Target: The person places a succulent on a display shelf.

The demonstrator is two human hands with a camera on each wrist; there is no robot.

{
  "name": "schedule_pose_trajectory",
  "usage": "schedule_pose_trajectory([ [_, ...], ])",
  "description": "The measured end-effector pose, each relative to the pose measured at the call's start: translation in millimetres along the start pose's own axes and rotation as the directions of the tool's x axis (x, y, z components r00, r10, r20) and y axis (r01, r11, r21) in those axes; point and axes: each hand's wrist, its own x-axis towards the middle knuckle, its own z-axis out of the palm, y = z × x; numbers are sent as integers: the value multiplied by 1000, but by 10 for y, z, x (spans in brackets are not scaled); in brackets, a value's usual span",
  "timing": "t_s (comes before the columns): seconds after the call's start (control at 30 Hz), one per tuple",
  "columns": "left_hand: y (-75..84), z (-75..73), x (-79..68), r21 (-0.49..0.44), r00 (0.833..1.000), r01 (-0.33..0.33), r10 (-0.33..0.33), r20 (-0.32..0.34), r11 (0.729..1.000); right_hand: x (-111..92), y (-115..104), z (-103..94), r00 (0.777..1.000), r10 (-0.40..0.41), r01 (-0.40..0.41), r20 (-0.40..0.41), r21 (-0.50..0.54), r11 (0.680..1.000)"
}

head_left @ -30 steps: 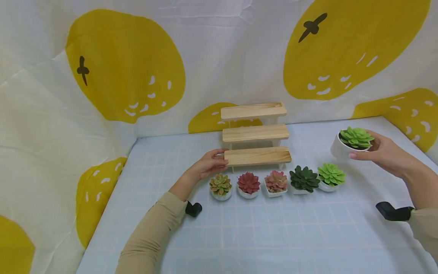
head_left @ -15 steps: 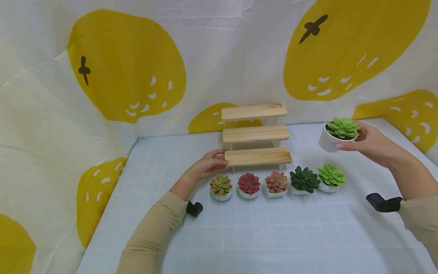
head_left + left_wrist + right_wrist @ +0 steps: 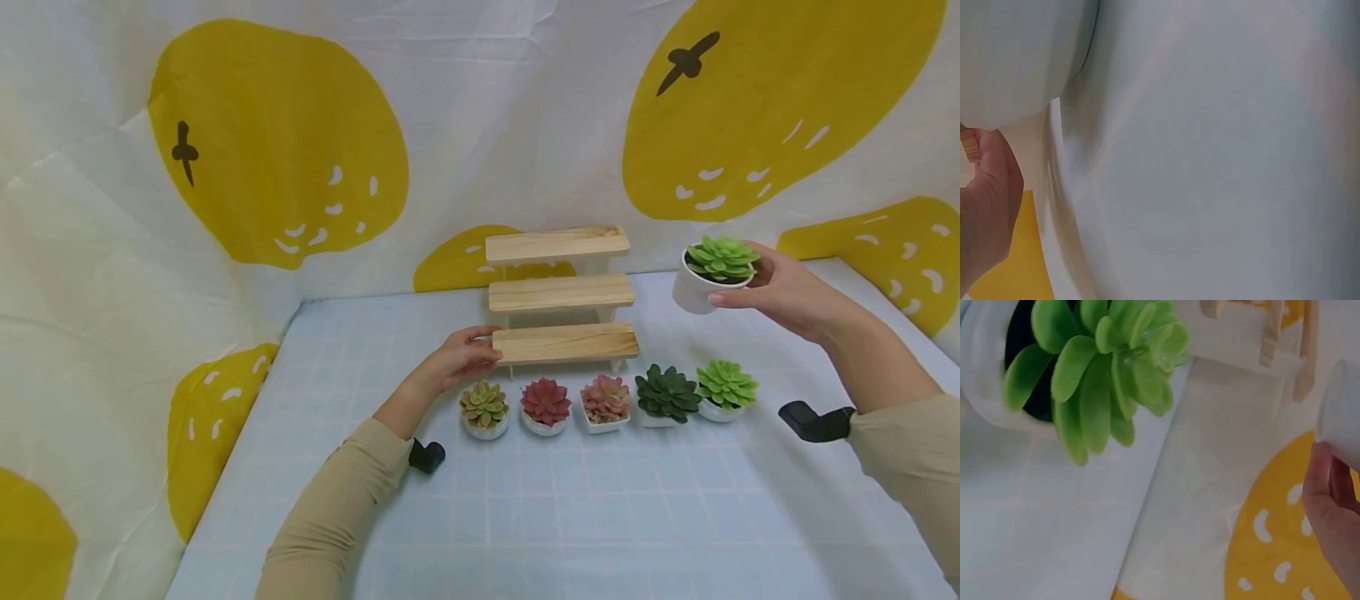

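My right hand (image 3: pixel 787 287) holds a white pot with a bright green succulent (image 3: pixel 720 260), raised at the right of a three-tier wooden display stand (image 3: pixel 562 293). In the right wrist view, its fingers pinch the side of the white pot (image 3: pixel 1342 415). The left hand (image 3: pixel 459 358) grips the left end of the stand's lowest board; the left wrist view has the fingers at the board's end (image 3: pixel 970 147). In front of the stand stand a yellow-green succulent (image 3: pixel 483 403), a dark red one (image 3: pixel 546 402), a pink one (image 3: pixel 604 398), a dark green one (image 3: pixel 666 393) and a light green one (image 3: pixel 726 385).
A light blue checked cloth (image 3: pixel 585 517) covers the table. Behind it and at the left hang white sheets (image 3: pixel 480 133) with large yellow fruit prints. A white pot (image 3: pixel 1016 56) fills the left wrist view's upper left corner.
My right hand has moved leftward and up with the potted succulent, toward the stand. The left hand has stayed at the lowest board, and the row of pots has not moved.
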Motion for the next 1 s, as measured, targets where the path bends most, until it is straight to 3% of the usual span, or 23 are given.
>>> schedule_pose_trajectory([
  [0.47,4,11,12,-17,1000,-9,8,-24,1000,270,-341,159,1000,4,-4,9,37,999],
  [1.0,-15,23,-10,-24,999,-18,17,-34,1000,566,-660,392,998,-47,43,44,97,994],
])
